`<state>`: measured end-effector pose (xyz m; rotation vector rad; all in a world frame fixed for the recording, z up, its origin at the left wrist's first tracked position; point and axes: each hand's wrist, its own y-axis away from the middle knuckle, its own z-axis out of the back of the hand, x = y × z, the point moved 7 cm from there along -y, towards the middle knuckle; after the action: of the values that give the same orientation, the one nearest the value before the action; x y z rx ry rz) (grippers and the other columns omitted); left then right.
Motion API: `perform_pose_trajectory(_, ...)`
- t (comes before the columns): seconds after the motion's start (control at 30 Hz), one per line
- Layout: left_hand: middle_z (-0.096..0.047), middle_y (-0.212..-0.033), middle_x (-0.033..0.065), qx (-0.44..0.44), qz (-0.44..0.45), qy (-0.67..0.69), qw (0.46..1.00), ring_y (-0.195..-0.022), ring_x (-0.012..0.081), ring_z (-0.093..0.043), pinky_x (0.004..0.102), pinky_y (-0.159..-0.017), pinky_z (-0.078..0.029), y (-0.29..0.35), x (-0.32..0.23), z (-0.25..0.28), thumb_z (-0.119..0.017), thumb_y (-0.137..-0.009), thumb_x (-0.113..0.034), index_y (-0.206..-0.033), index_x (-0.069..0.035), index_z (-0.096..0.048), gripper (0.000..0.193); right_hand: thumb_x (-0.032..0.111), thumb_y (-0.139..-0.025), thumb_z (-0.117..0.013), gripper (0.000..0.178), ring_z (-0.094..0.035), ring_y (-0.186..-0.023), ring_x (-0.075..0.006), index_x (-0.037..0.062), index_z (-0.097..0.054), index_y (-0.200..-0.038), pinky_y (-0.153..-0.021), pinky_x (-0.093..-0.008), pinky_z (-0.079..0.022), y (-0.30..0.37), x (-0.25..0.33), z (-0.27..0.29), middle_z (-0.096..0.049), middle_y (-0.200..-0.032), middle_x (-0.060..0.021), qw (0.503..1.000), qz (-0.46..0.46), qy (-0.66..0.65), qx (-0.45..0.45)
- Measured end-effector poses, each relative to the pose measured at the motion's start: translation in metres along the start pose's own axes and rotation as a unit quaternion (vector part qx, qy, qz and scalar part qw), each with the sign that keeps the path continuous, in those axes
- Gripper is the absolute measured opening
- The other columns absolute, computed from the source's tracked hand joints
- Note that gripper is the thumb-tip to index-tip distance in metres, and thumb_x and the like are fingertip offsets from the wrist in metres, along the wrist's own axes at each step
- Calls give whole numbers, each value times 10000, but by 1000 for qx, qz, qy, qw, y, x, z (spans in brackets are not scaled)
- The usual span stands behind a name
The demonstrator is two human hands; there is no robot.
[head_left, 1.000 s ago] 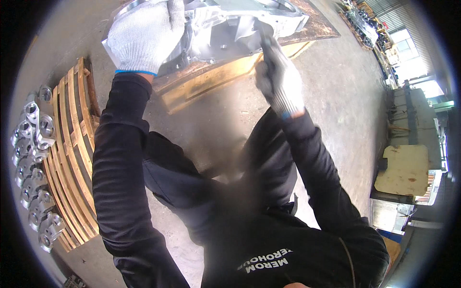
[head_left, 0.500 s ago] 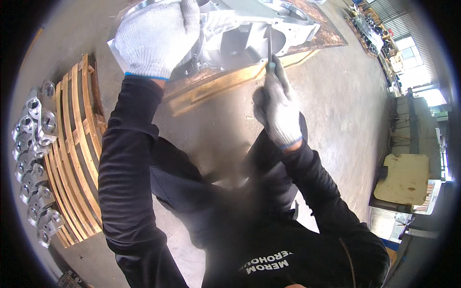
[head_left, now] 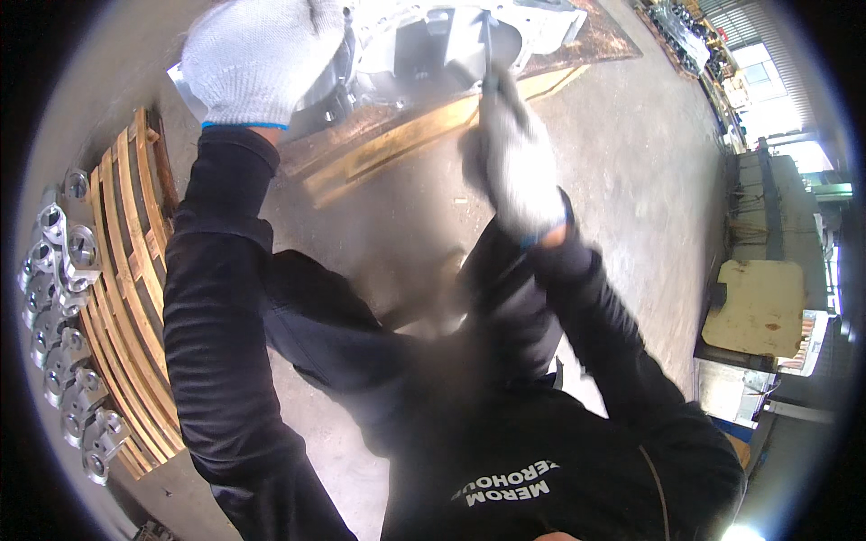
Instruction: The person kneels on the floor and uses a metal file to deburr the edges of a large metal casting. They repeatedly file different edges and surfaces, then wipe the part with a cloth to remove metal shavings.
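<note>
A large silvery metal casting (head_left: 415, 50) with openings and ribs lies at the top of the view, partly cut off by the upper edge. My left hand (head_left: 262, 59), in a white knitted glove, rests on its left part; most of the fingers are beyond the picture's edge. My right hand (head_left: 519, 153), gloved too and blurred, is closed around the handle of a file (head_left: 489, 54). The file's thin dark blade points away from me and overlaps the casting's right opening; I cannot tell whether it touches the metal.
Beneath the casting is a brown-topped wooden pallet (head_left: 397, 153). A slatted pallet (head_left: 126, 298) stands at the left, beside several smaller metal castings (head_left: 56, 298). At the right is a cream-coloured panel (head_left: 753, 308). More parts (head_left: 686, 41) lie at the far right.
The casting and both hands sit higher and a little further left in the view, as the view has shifted. The file has moved slightly against the casting, and my right hand is more blurred.
</note>
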<state>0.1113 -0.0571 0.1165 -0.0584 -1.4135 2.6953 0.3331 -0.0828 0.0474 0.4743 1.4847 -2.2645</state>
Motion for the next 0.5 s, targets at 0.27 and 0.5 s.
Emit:
perform_pose_trajectory(0.27, -699, -1010, 119, 3, -3, 23, 1000, -896, 231, -685, 368, -822, -562, 0, 3, -5, -451, -1083, -272, -1141, -47, -691, 333, 36, -862, -596, 431, -658, -1020, -316, -95, -540, -1269, -1064, -423, -527, -5, -28, 7, -603, -1216, -207, 861, -154, -441, 200)
perform_pose_trajectory(0.5, -694, -994, 116, 3, -8, 32, 999, -870, 226, -685, 360, -795, -568, -5, 3, -7, -454, -1086, -285, -1143, -49, -685, 335, 171, -1061, -558, 457, -627, -1054, -276, -36, -495, -1463, -897, -389, -521, 27, -23, -29, -619, -1296, -193, 697, -365, -581, 210)
